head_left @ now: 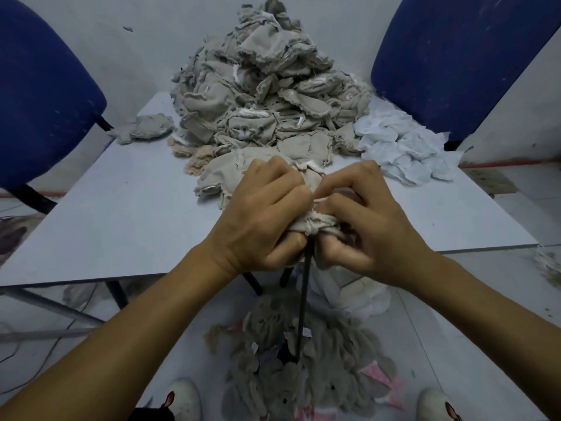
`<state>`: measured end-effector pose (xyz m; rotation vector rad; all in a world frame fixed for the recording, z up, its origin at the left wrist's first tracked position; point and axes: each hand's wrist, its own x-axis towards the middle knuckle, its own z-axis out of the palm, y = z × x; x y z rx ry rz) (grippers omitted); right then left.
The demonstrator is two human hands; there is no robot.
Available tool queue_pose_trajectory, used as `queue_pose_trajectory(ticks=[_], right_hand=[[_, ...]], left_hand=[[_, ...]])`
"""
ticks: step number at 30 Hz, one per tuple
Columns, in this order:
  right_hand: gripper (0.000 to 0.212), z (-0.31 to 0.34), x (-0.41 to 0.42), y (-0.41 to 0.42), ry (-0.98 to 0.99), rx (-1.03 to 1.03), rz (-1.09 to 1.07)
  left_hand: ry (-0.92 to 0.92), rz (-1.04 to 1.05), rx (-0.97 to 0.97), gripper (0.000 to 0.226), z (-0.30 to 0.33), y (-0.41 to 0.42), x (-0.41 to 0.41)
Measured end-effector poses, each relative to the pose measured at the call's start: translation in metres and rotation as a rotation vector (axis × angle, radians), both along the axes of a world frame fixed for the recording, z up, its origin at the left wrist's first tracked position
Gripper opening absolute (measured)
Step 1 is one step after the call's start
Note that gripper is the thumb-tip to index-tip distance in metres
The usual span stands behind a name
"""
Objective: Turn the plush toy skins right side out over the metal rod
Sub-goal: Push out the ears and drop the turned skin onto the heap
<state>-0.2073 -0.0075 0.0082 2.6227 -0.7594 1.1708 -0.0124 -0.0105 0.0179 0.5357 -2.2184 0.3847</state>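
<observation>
A beige plush skin (pixel 315 224) is bunched over the top of a thin black metal rod (pixel 303 302) that stands upright in front of the table. My left hand (pixel 261 217) grips the skin's left side with curled fingers. My right hand (pixel 361 220) pinches the right side, thumb and fingers dug into the cloth. The rod's tip is hidden inside the skin. A big heap of inside-out beige skins (pixel 267 92) rises on the white table (pixel 121 214) behind my hands.
Grey furry turned skins (pixel 306 369) lie in a pile on the floor round the rod's foot. White skins (pixel 406 150) sit at the table's right. Blue chairs (pixel 39 95) stand on both sides. My shoes (pixel 182 399) show at the bottom.
</observation>
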Motion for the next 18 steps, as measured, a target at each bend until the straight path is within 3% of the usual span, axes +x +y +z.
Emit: queue_pose_trajectory(ticks=[4,13,18], right_hand=[[0.017,-0.028,-0.003,0.013,0.077,-0.013,-0.039],[0.025,-0.074,-0.001,0.028,0.03,0.14,-0.089],[0.024,-0.063,-0.006,0.025,0.027,0.144,-0.058]], left_hand=[[-0.084,0.01,0.051,0.014,-0.026,0.014,0.005],[-0.008,0.055,0.266,0.023,-0.084,0.033,0.01],[-0.073,0.013,0.268,0.017,-0.069,0.027,0.014]])
